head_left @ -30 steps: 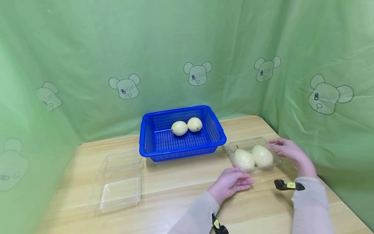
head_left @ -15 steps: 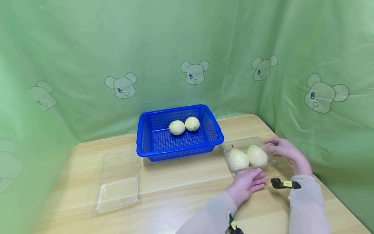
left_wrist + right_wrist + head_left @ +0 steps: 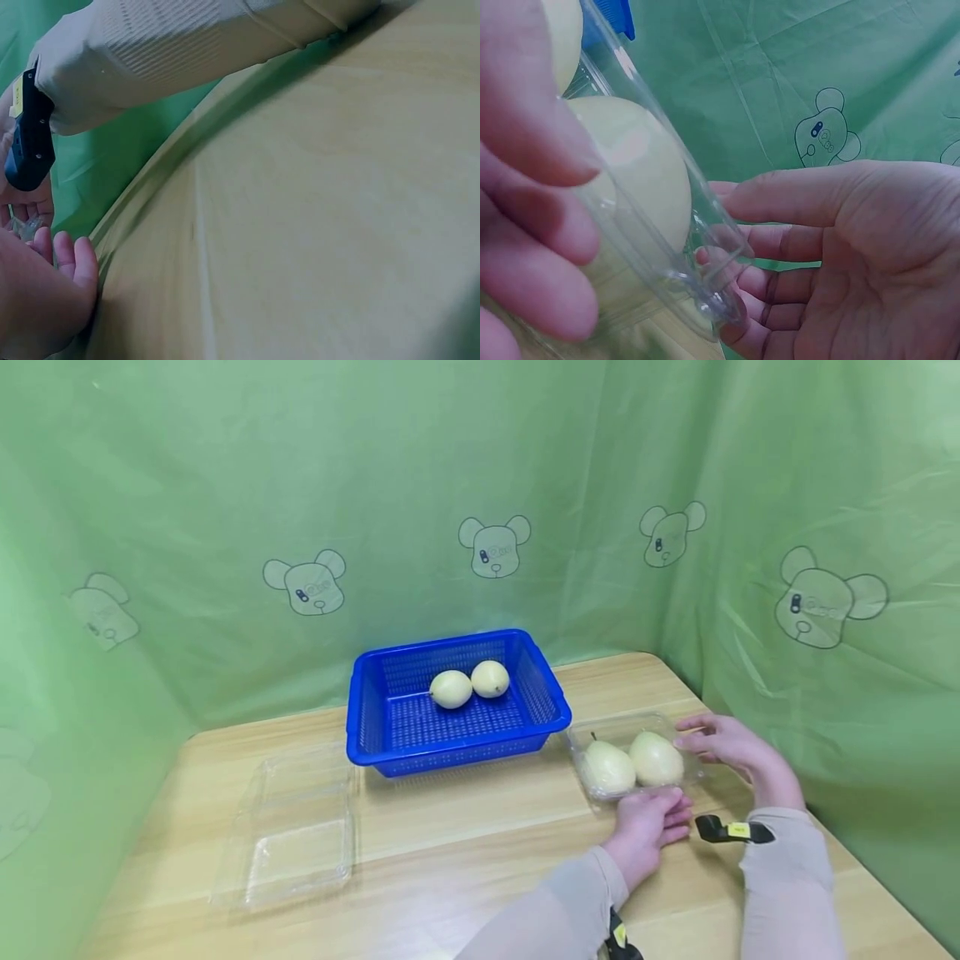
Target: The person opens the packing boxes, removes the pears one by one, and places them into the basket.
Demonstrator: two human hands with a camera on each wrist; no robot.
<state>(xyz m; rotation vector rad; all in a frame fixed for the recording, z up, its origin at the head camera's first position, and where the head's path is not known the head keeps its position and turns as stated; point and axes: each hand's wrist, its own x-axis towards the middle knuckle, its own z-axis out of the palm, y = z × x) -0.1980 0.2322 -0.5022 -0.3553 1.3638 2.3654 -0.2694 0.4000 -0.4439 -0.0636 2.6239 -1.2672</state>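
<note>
A clear plastic clamshell box (image 3: 581, 745) stands at the right of the table. Its lid lies over two pale yellow pears, the left pear (image 3: 609, 768) and the right pear (image 3: 657, 758). My left hand (image 3: 648, 827) pinches the near rim, thumb at the lid edge and fingers just below it. My right hand (image 3: 731, 745) holds the box's right end. In the right wrist view its thumb (image 3: 780, 196) is at the lid edge and fingertips show through the clear corner. The left wrist view shows mostly table, with my left hand (image 3: 45, 292) at the lower left.
A blue plastic basket (image 3: 457, 753) holding two more pears stands at the back centre. An open clear clamshell box (image 3: 300, 822) lies on the left of the wooden table (image 3: 435, 860). Green curtains (image 3: 390, 460) enclose the back and sides.
My left hand has slid rightward along the near side of the plastic box, from its left corner toward the middle. The right hand stays at the right end. The whole view has shifted slightly.
</note>
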